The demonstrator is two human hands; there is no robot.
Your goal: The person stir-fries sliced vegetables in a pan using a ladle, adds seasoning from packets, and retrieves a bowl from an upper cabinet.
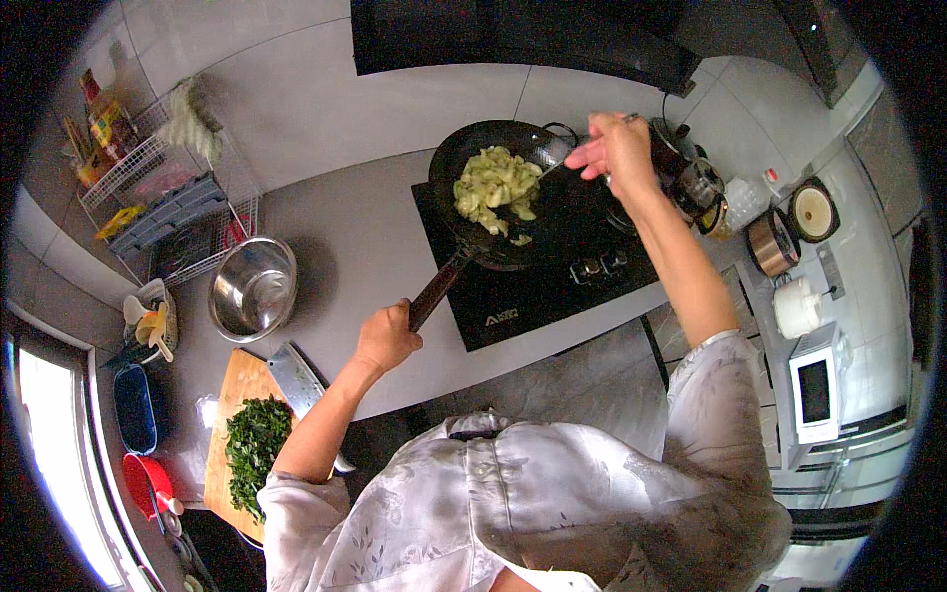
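My left hand (388, 337) is closed around the dark handle (442, 288) of a black wok (453, 152). The wok sits tilted on the left part of a black glass cooktop (473, 325). Pale green-yellow sliced vegetables (497, 185) lie heaped in it. Over its right side, my right hand (621, 152) grips a metal spatula (551, 170), some fingers loosely extended. The spatula's blade reaches the edge of the heap; part of its handle is hidden by my hand.
Left of the cooktop stands a steel bowl (251, 292). A cleaver (296, 381) lies by chopped dark greens (255, 451) on a wooden cutting board (222, 414). A wire rack (237, 200) is behind. Glass jars (699, 185) and a plastic bottle (746, 198) stand at right. A range hood (518, 37) hangs above.
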